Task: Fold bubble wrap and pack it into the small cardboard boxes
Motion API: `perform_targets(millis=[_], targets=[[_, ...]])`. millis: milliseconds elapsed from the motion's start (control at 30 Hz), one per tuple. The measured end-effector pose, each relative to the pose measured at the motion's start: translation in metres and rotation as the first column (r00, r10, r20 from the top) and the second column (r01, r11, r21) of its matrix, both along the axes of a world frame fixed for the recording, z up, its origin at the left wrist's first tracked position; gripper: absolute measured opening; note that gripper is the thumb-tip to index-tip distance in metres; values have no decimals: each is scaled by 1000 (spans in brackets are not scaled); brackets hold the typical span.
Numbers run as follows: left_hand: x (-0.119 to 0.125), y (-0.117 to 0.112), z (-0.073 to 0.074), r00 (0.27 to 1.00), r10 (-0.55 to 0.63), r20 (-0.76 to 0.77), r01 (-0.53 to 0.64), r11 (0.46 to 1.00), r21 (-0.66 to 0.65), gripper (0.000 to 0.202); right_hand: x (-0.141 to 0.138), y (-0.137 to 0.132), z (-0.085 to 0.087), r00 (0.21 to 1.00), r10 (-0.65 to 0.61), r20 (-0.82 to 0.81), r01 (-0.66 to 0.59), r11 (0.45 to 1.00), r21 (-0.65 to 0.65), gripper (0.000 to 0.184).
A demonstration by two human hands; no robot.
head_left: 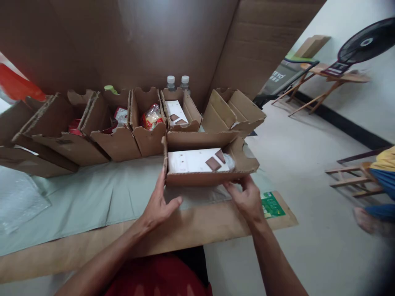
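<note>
A low cardboard tray (203, 178) lies at the near right of the work surface, with a white box printed with brown squares (197, 160) inside it. My left hand (160, 203) rests against the tray's left front corner, fingers straight and thumb spread. My right hand (247, 197) is curled at the tray's right front edge, fingertips on the cardboard rim.
A row of open cardboard bins (123, 144) stands behind, holding snack packets (152, 116) and another white box (175, 112). Two capped bottles (177, 83) stand at the back by a cardboard wall. A grey sheet (92, 197) covers the table. Another person's leg (376, 197) and a fan (367, 41) are at right.
</note>
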State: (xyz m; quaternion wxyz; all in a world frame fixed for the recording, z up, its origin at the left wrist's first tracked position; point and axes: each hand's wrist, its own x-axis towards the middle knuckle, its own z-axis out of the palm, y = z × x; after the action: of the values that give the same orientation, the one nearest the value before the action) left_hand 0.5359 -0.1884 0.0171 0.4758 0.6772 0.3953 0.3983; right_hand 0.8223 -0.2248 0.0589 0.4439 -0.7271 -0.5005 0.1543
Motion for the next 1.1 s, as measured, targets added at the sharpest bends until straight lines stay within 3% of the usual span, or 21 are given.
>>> perform_targets(millis=[100, 200, 267, 367, 467, 533, 633, 700, 767, 900, 967, 1100], targets=[[-48, -29, 4, 994, 110, -17, -111, 988, -103, 72, -48, -18, 2, 995, 83, 50, -85, 996, 24, 31], [-72, -31, 18, 980, 198, 24, -194, 972, -130, 67, -81, -15, 12, 977, 209, 39, -211, 976, 56, 30], [-67, -21, 31, 974, 220, 62, -214, 973, -87, 71, -84, -10, 20, 979, 203, 17, -204, 977, 58, 32], [-42, -6, 47, 981, 171, 89, -172, 985, 0, 82, -68, -12, 26, 1000, 12, 17, -13, 997, 73, 39], [-39, -10, 49, 991, 110, 70, -112, 993, 26, 89, -66, -20, 24, 992, -128, 0, 126, 979, 159, 47], [-60, -20, 44, 989, 143, 49, -142, 990, -13, 83, -84, -22, 22, 997, -70, -12, 71, 982, 174, 45], [-105, -31, 38, 955, 293, 48, -289, 954, -74, 73, -126, -13, 22, 985, 172, 1, -171, 979, 108, 34], [-119, -32, 41, 930, 363, 61, -359, 931, -67, 72, -141, -5, 25, 964, 267, -17, -265, 961, 75, 31], [-112, -32, 47, 937, 344, 65, -342, 939, -42, 73, -136, -3, 27, 979, 201, -46, -196, 977, 88, 35], [-75, -38, 52, 982, 187, 31, -187, 982, 4, 80, -104, -18, 22, 994, -21, -105, 40, 982, 185, 51], [-70, -45, 48, 981, 193, 25, -194, 981, 6, 80, -101, -28, 14, 995, 0, -95, 17, 984, 176, 49], [-88, -63, 34, 963, 269, -19, -270, 962, -40, 79, -118, -29, -4, 991, 107, -85, -98, 989, 108, 35]])
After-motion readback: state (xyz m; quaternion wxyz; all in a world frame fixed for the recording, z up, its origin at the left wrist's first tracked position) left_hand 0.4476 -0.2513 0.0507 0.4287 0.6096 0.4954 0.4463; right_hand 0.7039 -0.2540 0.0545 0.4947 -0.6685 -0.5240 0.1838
